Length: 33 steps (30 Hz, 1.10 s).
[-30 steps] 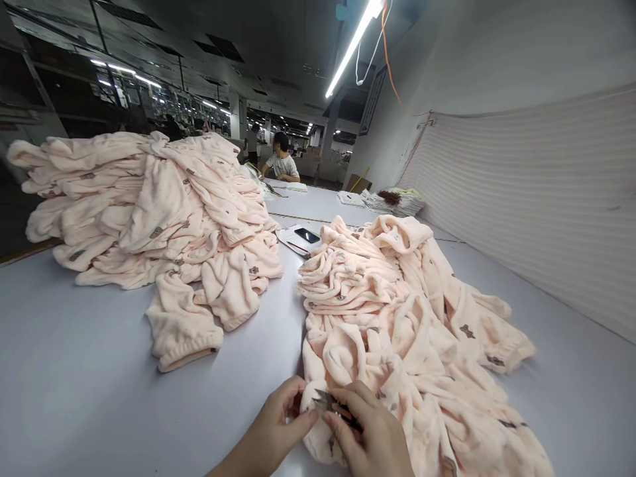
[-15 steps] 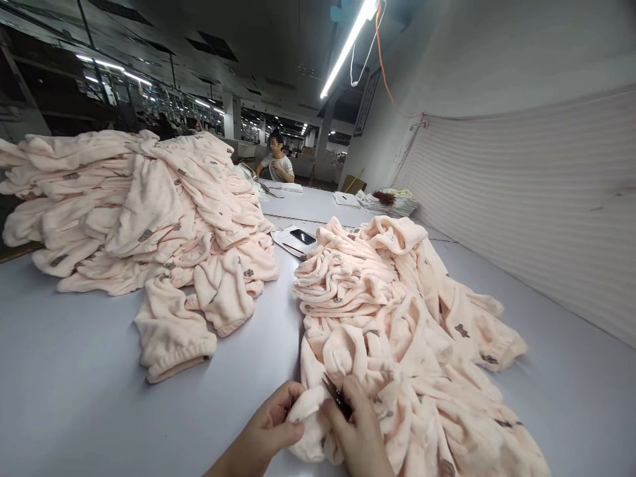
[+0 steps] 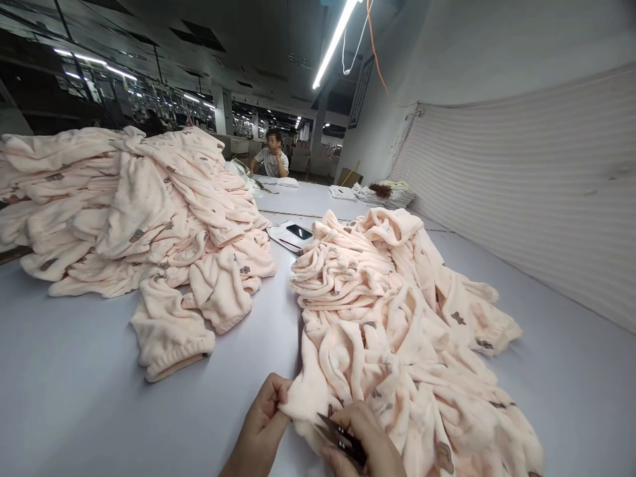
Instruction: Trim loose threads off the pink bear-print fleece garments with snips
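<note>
My left hand (image 3: 263, 424) pinches an edge of a pale pink fleece garment (image 3: 311, 391) between thumb and fingers, pulling it out to the left. In my right hand (image 3: 370, 440) are black thread snips (image 3: 342, 438), their blades pointing up and left over the cloth near the pinched edge. The blade tips look slightly apart. The garment belongs to a heap of the same pink fleece (image 3: 348, 285) with small brown printed figures, which lies in front of me and to the right. Part of the cloth under my right hand is hidden.
A bigger heap of pink fleece garments (image 3: 134, 205) covers the table's left side, two cuffed ends hanging toward me. Beyond lie a phone (image 3: 299, 231) on white paper and stacked cloth (image 3: 392, 193). A person (image 3: 271, 158) sits at the far end. A striped sheet (image 3: 527, 179) hangs at right.
My left hand has drawn the cloth edge up and left, stretching it. My right hand with the snips has moved lower. The view has shifted slightly.
</note>
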Each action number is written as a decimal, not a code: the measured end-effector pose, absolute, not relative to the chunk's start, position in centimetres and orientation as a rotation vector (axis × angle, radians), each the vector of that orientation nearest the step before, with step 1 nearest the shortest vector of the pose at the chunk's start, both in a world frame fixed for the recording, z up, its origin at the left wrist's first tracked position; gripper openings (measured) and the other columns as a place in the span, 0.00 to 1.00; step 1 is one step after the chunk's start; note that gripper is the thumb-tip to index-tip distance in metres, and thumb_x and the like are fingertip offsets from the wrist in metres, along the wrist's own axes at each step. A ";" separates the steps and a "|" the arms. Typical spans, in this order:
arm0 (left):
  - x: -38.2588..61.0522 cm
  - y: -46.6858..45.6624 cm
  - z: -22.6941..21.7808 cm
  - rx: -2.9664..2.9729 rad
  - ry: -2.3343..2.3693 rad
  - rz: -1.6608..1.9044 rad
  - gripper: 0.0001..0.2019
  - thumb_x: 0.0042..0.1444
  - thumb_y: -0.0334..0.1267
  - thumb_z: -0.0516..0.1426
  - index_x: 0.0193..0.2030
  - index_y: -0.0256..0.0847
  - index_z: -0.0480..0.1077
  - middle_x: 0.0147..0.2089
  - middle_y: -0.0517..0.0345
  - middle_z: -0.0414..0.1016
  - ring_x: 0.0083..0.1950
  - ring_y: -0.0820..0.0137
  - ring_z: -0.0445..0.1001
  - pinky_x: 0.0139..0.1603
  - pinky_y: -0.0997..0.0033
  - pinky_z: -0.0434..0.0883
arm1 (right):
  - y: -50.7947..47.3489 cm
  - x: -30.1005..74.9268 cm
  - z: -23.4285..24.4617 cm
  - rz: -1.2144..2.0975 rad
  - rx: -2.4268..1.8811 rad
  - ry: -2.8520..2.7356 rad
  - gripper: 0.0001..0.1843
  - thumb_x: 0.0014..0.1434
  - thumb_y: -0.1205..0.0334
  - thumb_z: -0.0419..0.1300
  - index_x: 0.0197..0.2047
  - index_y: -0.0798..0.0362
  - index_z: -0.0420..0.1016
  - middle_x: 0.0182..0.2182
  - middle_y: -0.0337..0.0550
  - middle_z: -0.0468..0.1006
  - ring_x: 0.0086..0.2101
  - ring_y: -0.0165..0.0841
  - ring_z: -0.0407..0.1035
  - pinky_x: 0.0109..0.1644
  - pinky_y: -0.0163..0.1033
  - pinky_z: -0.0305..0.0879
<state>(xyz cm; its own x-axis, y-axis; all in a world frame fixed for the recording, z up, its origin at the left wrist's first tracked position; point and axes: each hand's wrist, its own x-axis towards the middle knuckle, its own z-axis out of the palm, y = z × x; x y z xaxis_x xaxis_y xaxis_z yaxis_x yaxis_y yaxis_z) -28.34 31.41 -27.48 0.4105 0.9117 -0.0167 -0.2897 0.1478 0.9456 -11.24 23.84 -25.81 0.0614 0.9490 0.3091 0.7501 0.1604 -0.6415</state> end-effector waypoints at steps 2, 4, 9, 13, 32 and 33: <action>-28.5 31.5 -27.7 1.086 0.709 0.973 0.14 0.57 0.41 0.56 0.28 0.44 0.53 0.30 0.65 0.61 0.32 0.73 0.57 0.34 0.74 0.58 | 24.1 -11.2 -25.1 0.394 -1.595 -1.660 0.08 0.56 0.56 0.58 0.39 0.46 0.73 0.31 0.39 0.74 0.32 0.33 0.72 0.34 0.31 0.68; -28.7 31.4 -27.8 1.087 0.691 0.975 0.15 0.57 0.42 0.56 0.27 0.43 0.53 0.30 0.64 0.62 0.32 0.73 0.57 0.34 0.74 0.58 | 24.3 -11.4 -24.7 0.361 -1.624 -1.647 0.11 0.59 0.54 0.56 0.44 0.45 0.74 0.35 0.40 0.76 0.33 0.34 0.73 0.36 0.33 0.69; -28.6 30.7 -26.7 1.017 0.753 1.024 0.11 0.56 0.46 0.58 0.39 0.46 0.60 0.32 0.65 0.68 0.34 0.73 0.64 0.37 0.74 0.62 | 24.9 -11.7 -24.7 0.332 -1.738 -1.616 0.14 0.62 0.50 0.52 0.38 0.45 0.77 0.33 0.41 0.77 0.32 0.37 0.73 0.35 0.36 0.67; -28.2 30.4 -26.0 1.072 0.819 1.035 0.37 0.55 0.43 0.58 0.66 0.50 0.40 0.35 0.64 0.72 0.35 0.72 0.69 0.42 0.72 0.65 | 25.2 -11.3 -24.8 0.483 -1.639 -1.550 0.14 0.61 0.49 0.55 0.37 0.48 0.77 0.31 0.43 0.76 0.33 0.36 0.72 0.37 0.35 0.67; -19.4 32.0 -26.1 1.216 0.732 0.951 0.37 0.51 0.36 0.59 0.66 0.42 0.48 0.32 0.62 0.66 0.35 0.71 0.69 0.38 0.71 0.67 | 26.2 -6.3 -21.9 0.692 -1.460 -0.674 0.16 0.50 0.48 0.66 0.28 0.53 0.74 0.19 0.36 0.72 0.23 0.32 0.68 0.28 0.35 0.65; -19.3 32.3 -25.8 1.180 0.727 0.943 0.35 0.50 0.36 0.59 0.64 0.43 0.51 0.32 0.63 0.66 0.35 0.71 0.69 0.39 0.71 0.67 | 25.8 -5.6 -22.0 0.664 -1.429 -0.587 0.17 0.48 0.47 0.67 0.27 0.53 0.73 0.19 0.36 0.71 0.23 0.32 0.67 0.27 0.34 0.65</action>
<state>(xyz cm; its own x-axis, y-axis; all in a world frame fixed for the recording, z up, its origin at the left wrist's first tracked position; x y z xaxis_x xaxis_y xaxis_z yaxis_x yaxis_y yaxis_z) -19.31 32.26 -25.82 0.4428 0.8966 0.0066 -0.2218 0.1024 0.9697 -5.62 25.85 -21.97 0.6913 0.7221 -0.0258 -0.0626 0.0244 -0.9977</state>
